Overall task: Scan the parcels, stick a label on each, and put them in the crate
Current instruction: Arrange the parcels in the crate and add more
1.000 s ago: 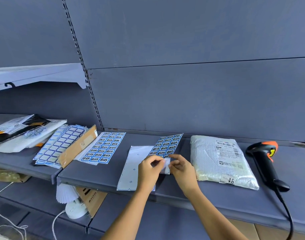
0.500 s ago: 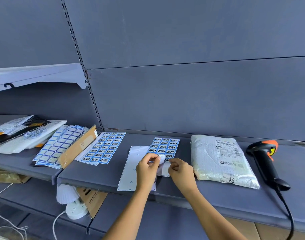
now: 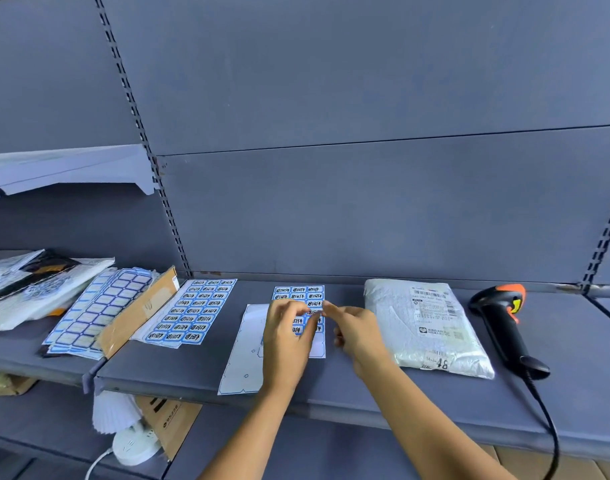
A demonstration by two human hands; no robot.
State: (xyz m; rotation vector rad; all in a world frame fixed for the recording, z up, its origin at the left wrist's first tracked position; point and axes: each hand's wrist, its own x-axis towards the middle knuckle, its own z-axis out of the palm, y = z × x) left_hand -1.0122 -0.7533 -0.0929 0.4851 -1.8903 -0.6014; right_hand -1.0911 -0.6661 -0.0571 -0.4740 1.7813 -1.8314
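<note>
A white poly parcel [image 3: 424, 327] with a printed shipping label lies flat on the grey shelf [image 3: 365, 393]. Left of it is a partly used sheet of blue labels [image 3: 298, 292] on top of an empty backing sheet [image 3: 242, 355]. My left hand [image 3: 286, 337] lies over the sheet's middle, its fingers curled on it. My right hand [image 3: 355, 336] reaches in from the right, and its fingertips meet the left hand's at a blue label [image 3: 314, 311] on the sheet's right edge. Motion blur hides the exact grip. A black and orange barcode scanner [image 3: 504, 323] lies right of the parcel.
Another full label sheet [image 3: 192, 311], a cardboard piece [image 3: 140, 311], blank label sheets [image 3: 99, 310] and a pile of mailer bags [image 3: 26, 285] lie to the left. The scanner's cable [image 3: 553, 434] hangs over the shelf's front edge. A white power strip [image 3: 133, 445] sits on the shelf below.
The sheet's bent-up corner has gone back flat. My left hand has moved up over the sheet, and my right hand has risen to the sheet's right edge.
</note>
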